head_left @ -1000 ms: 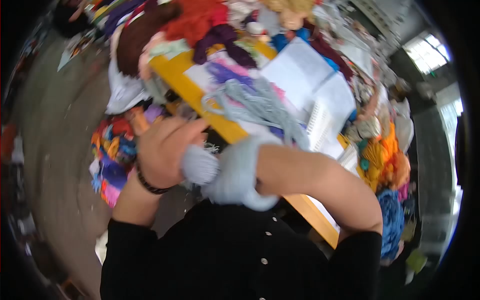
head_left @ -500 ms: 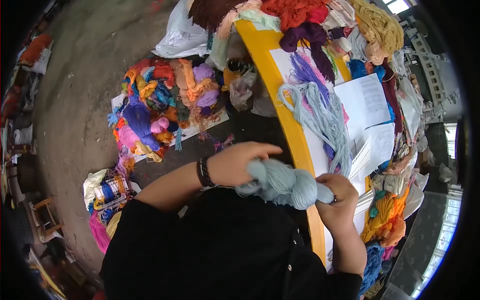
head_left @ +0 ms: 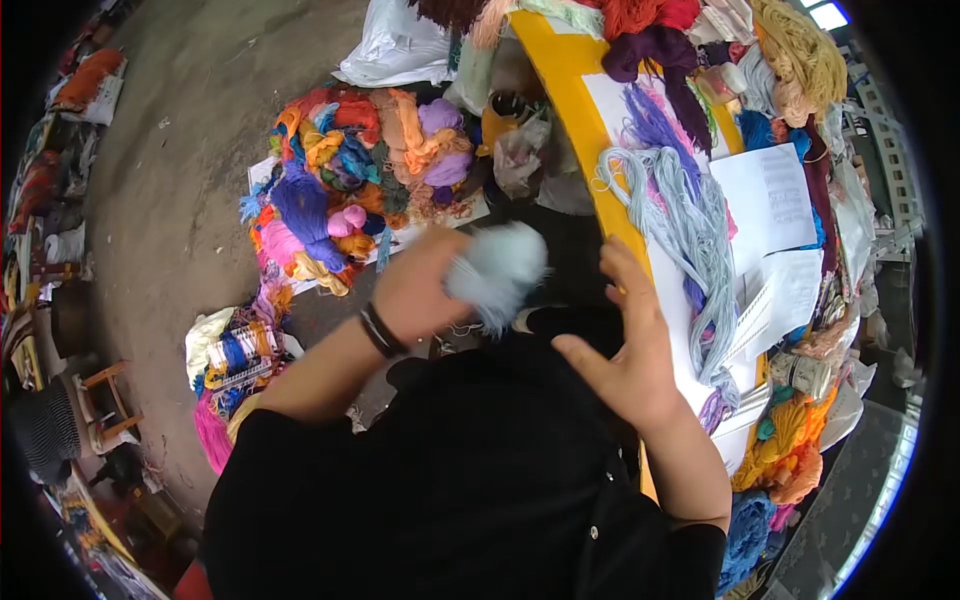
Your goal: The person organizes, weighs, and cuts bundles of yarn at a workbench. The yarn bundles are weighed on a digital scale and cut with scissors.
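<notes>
A pale blue skein of yarn (head_left: 503,265), blurred by motion, is gripped in my left hand (head_left: 418,285) in front of my body, left of the yellow-edged table. The fingers wrap its left side and are partly hidden. My right hand (head_left: 632,345) is open and holds nothing, fingers spread, beside the table edge. Loose light blue-grey yarn (head_left: 690,235) lies on the table to the right of that hand, over strands of purple yarn (head_left: 650,120).
The table's yellow edge (head_left: 567,85) runs along my right. Printed sheets (head_left: 765,205) and orange yarn (head_left: 795,440) lie on that side. A heap of coloured yarn (head_left: 310,205) is on the floor at left, below a white sack (head_left: 400,45). A wooden stool (head_left: 110,405) stands farther left.
My right hand has let go of the skein and opened. The left hand has carried the skein left and up, away from the table. The view has shifted slightly.
</notes>
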Demonstrator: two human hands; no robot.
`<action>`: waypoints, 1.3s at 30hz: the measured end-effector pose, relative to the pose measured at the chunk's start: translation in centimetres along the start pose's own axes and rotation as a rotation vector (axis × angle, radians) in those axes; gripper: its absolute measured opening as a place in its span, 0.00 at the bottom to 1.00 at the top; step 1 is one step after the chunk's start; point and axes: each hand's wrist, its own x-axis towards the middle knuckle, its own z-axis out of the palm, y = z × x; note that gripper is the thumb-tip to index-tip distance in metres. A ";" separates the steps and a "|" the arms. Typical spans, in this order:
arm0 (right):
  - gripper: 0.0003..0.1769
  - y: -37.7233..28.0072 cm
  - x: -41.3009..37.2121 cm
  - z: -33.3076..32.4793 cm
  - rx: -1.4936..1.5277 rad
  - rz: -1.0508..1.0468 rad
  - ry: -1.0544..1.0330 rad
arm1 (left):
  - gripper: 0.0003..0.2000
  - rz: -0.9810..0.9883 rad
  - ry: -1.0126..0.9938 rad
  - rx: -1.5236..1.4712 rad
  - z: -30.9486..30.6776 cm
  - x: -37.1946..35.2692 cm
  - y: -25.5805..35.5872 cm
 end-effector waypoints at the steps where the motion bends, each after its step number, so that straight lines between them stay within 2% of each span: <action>1: 0.42 0.3 0.0 -0.3 0.036 0.040 0.029 | 0.25 -0.045 0.113 0.063 -0.3 -0.6 -3.3; 2: 0.39 1.1 -0.4 -0.4 0.035 0.110 0.027 | 0.26 -0.105 0.156 0.043 -1.2 -1.0 -6.0; 3: 0.37 2.0 -0.9 -0.5 0.033 0.182 0.025 | 0.26 -0.104 0.285 0.175 -2.3 -1.1 -7.5; 4: 0.30 2.8 -1.3 -0.5 0.041 0.193 0.010 | 0.27 -0.165 0.341 0.247 -3.8 -1.6 -10.0; 5: 0.30 3.2 -1.7 -0.7 0.045 0.198 0.012 | 0.26 -0.174 0.464 0.290 -5.3 -2.3 -12.4; 6: 0.28 3.4 -2.0 -0.7 0.049 0.203 0.032 | 0.26 -0.394 0.506 0.268 -7.3 -2.5 -11.8; 7: 0.26 3.7 -2.2 -0.8 0.054 0.209 0.052 | 0.26 -0.388 0.593 0.399 -9.0 -3.0 -12.5; 9: 0.20 4.7 -2.9 -0.8 0.121 0.254 0.115 | 0.26 -0.527 0.776 0.465 -11.1 -4.0 -12.6; 11: 0.16 5.8 -3.4 -0.9 0.217 0.308 0.139 | 0.24 -0.417 0.918 0.642 -12.3 -5.1 -14.2; 14: 0.15 6.1 -3.7 -0.9 0.226 0.343 0.168 | 0.21 -0.440 0.944 0.711 -11.9 -5.8 -16.2; 15: 0.15 6.2 -3.8 -0.8 0.227 0.353 0.170 | 0.23 -0.453 0.881 0.689 -11.1 -6.0 -17.1; 17: 0.14 6.3 -4.1 -0.7 0.231 0.347 0.205 | 0.27 -0.205 0.765 0.894 -8.3 -7.9 -23.9; 18: 0.14 6.4 -4.3 -0.7 0.231 0.355 0.211 | 0.31 -0.307 0.567 0.820 -6.5 -9.2 -26.4; 20: 0.13 6.7 -4.9 -0.8 0.244 0.351 0.220 | 0.34 -0.564 0.306 0.823 -1.9 -10.4 -26.8; 21: 0.13 6.9 -5.3 -1.1 0.241 0.358 0.230 | 0.33 -0.628 0.232 0.826 0.1 -11.0 -26.6; 22: 0.13 7.0 -5.9 -1.4 0.238 0.398 0.239 | 0.31 -0.800 0.004 0.800 1.3 -11.3 -26.0; 24: 0.12 7.7 -7.7 -1.9 0.258 0.467 0.301 | 0.33 -0.821 -0.050 0.689 4.6 -12.4 -27.8; 25: 0.11 8.2 -8.8 -2.2 0.283 0.490 0.333 | 0.33 -0.751 -0.143 0.665 5.2 -11.7 -25.1; 26: 0.11 8.8 -10.1 -2.6 0.300 0.519 0.380 | 0.35 -0.645 -0.161 0.632 6.8 -12.0 -26.1; 27: 0.11 9.7 -11.6 -2.9 0.287 0.538 0.433 | 0.35 -0.653 -0.195 0.508 7.1 -10.0 -22.5; 28: 0.10 10.7 -13.2 -3.2 0.318 0.540 0.515 | 0.33 -0.557 -0.207 0.442 7.7 -8.8 -21.2; 29: 0.09 11.5 -15.0 -3.8 0.266 0.577 0.511 | 0.30 -0.332 -0.112 0.268 8.6 -7.1 -21.0; 31: 0.07 12.6 -18.4 -5.0 0.154 0.663 0.715 | 0.24 -0.144 0.022 0.160 9.6 -3.1 -15.0; 32: 0.08 13.3 -20.2 -5.8 -0.011 0.655 0.802 | 0.21 -0.142 -0.003 -0.038 9.8 -1.2 -11.6; 33: 0.10 14.4 -22.2 -6.4 -0.010 0.732 0.957 | 0.16 -0.121 0.004 -0.272 10.3 0.8 -7.3; 35: 0.17 17.7 -26.7 -7.7 -0.334 0.825 1.197 | 0.12 0.122 -0.119 -0.465 11.3 4.0 -1.7; 36: 0.21 19.0 -28.9 -8.5 -0.438 0.906 1.258 | 0.11 0.183 -0.168 -0.493 12.4 5.3 1.0; 37: 0.25 20.4 -30.9 -9.2 -0.533 0.981 1.308 | 0.10 0.151 -0.275 -0.542 13.6 6.3 4.3; 38: 0.29 22.1 -33.0 -9.7 -0.453 1.027 1.344 | 0.10 0.113 -0.374 -0.579 14.9 6.9 7.8; 39: 0.30 23.1 -33.9 -10.3 -0.244 1.115 1.384 | 0.11 0.132 -0.475 -0.681 16.9 7.4 11.3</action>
